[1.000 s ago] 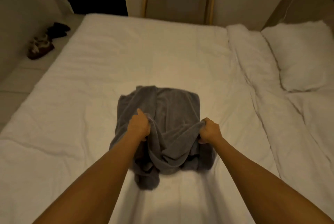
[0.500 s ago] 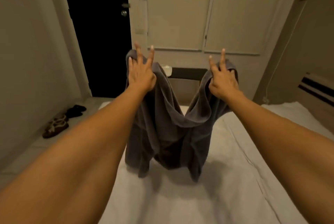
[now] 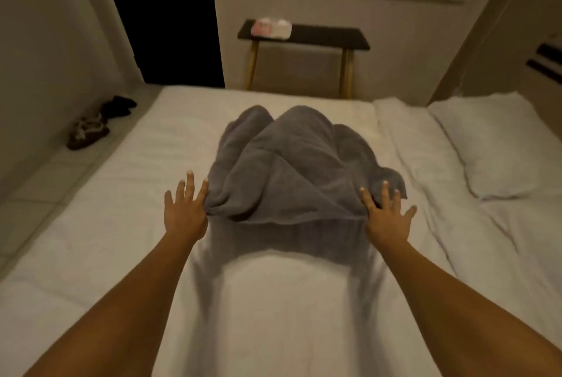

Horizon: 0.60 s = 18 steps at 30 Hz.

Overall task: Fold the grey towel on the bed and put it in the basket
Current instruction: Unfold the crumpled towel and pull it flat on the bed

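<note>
Both left hand [image 3: 184, 214] and right hand [image 3: 386, 218] meet near corners of the towel [image 3: 289, 169], fingers splayed. Whether hidden thumbs pinch it, I cannot tell.

towel [image 3: 289, 169] seen plain grey | bed [image 3: 121, 239] covered in plain white | far table [image 3: 319, 35] topped black | far-left shoes [image 3: 88, 133] seen dark

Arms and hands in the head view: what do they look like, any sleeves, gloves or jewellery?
The left forearm and right forearm are bare, no sleeve showing. The left hand and right hand wear no gloves, and I see no rings, watch or bracelet. The fingernails look pale. The thumbs are hidden by the grey towel.
</note>
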Available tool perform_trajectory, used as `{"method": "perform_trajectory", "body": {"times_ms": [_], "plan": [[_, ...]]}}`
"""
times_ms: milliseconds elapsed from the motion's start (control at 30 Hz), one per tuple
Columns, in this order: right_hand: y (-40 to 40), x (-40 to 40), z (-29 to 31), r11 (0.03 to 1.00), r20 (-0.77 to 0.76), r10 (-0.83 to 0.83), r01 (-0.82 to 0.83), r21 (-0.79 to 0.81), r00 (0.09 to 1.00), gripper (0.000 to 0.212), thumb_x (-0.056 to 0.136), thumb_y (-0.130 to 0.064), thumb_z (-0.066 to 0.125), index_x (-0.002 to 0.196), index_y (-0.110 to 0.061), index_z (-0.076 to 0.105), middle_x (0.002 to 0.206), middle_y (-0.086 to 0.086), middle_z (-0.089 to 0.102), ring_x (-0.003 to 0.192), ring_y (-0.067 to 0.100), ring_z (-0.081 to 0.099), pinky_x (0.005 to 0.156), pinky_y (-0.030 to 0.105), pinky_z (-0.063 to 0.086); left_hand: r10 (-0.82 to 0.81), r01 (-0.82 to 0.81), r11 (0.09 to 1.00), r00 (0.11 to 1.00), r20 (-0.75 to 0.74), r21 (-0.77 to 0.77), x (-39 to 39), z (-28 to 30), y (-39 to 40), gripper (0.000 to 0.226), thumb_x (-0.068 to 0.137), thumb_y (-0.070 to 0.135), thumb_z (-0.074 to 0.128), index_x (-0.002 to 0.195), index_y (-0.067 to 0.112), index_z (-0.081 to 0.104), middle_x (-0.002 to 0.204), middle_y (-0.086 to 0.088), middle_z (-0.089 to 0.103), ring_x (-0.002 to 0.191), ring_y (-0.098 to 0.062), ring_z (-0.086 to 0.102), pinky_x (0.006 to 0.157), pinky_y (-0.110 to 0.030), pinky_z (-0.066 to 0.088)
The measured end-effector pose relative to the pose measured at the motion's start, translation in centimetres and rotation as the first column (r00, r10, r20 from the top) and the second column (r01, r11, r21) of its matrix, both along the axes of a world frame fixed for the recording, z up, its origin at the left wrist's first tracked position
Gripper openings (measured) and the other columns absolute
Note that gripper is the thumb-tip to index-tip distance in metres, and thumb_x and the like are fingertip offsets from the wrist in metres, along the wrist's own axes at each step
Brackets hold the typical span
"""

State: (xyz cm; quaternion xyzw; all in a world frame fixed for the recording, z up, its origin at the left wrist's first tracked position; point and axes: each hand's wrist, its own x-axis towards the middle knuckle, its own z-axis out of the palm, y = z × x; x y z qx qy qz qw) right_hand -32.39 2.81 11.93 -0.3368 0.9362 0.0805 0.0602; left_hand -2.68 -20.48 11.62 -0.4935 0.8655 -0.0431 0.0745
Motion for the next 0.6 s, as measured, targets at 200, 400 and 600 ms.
{"method": "perform_trajectory", "body": {"times_ms": [200,400,600], "plan": [[7.2,4.9,-13.1,0.983,0.139,0.097,-0.117,0.142,0.986,0.065,0.097,-0.029,0.033,0.149,-0.036,-0.005,0.16,0.003,-0.008,0.147,0.027,-0.007,0.116,0.053,0.003,-0.008,-0.007,0.986,0.996,0.092,0.164,6.3,-12.0,4.4,0.068,0.099,0.028,0.032,0.151,0.021,-0.012,0.16,-0.01,-0.01,0.149,-0.028,-0.004,0.12,-0.049,0.009],[8.9,6.4,-18.2,0.97,0.219,0.154,-0.19,0.153,0.963,0.067,0.097,-0.022,0.032,0.15,-0.028,-0.008,0.16,0.004,-0.006,0.147,0.026,-0.005,0.117,0.048,0.005,-0.015,0.013,0.972,1.0,0.007,0.233,8.0,-15.9,5.7,0.066,0.099,0.024,0.03,0.151,0.014,-0.009,0.161,-0.01,-0.008,0.149,-0.028,-0.002,0.12,-0.047,0.007],[8.2,5.8,-18.8,0.965,0.321,0.245,-0.261,0.006,0.915,0.063,0.098,-0.01,0.032,0.151,-0.013,-0.002,0.16,0.007,0.003,0.147,0.024,0.004,0.12,0.036,0.004,-0.239,0.266,0.938,0.96,-0.144,0.22,7.3,-16.0,6.2,0.063,0.099,0.015,0.029,0.151,0.015,-0.007,0.161,-0.008,-0.008,0.149,-0.024,-0.004,0.121,-0.038,0.007]]}}
